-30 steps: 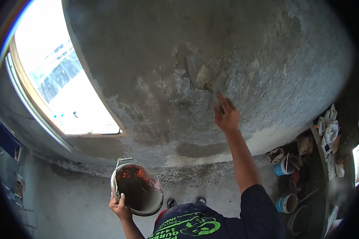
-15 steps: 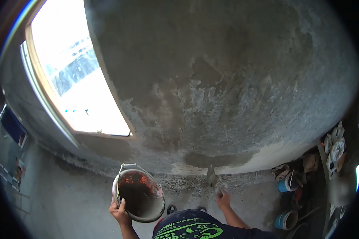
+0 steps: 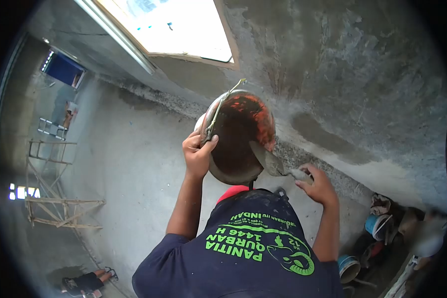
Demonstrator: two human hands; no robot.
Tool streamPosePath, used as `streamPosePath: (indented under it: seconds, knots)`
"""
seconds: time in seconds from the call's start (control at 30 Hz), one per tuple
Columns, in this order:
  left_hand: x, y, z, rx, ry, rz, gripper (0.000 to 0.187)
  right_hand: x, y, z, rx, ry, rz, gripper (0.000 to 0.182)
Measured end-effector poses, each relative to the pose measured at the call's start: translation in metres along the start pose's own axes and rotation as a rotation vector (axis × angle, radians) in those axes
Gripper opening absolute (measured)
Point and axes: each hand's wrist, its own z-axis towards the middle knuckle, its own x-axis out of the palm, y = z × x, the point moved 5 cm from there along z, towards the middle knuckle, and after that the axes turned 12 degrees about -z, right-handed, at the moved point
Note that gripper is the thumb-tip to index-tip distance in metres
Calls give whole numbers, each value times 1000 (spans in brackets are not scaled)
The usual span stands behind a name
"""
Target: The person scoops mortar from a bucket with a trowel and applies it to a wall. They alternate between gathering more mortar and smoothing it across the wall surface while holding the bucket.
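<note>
My left hand (image 3: 198, 154) grips the rim of a mortar bucket (image 3: 260, 118), thumb over the edge beside the wire handle. The bucket is tilted so its mouth faces me, with orange patches and dark grey residue inside. In my right hand (image 3: 319, 185) is the handle of a trowel (image 3: 269, 160), fingers wrapped round it. The pointed, cement-coated blade overlaps the bucket's right rim, its tip inside the mouth.
A plastered wall (image 3: 362, 74) with damp patches rises ahead, with a bright window opening (image 3: 184, 32). Blue buckets (image 3: 378, 226) and clutter stand lower right. A wooden scaffold frame (image 3: 59, 201) stands at left; another person (image 3: 87, 283) is lower left.
My view has turned left and down. The bucket is raised and tipped closer to my body, and the trowel has moved from near the wall base over to the bucket's mouth.
</note>
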Motion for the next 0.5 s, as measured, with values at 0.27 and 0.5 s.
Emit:
streamPosePath:
  seconds: [0.27,0.5]
  knots:
    - [47,-11,3,128,136,0,14,-66,98,30,-143,133,-725,33]
    - [58,-17,4,198,185,16,11,-94,116,20,-45,247,-936,33]
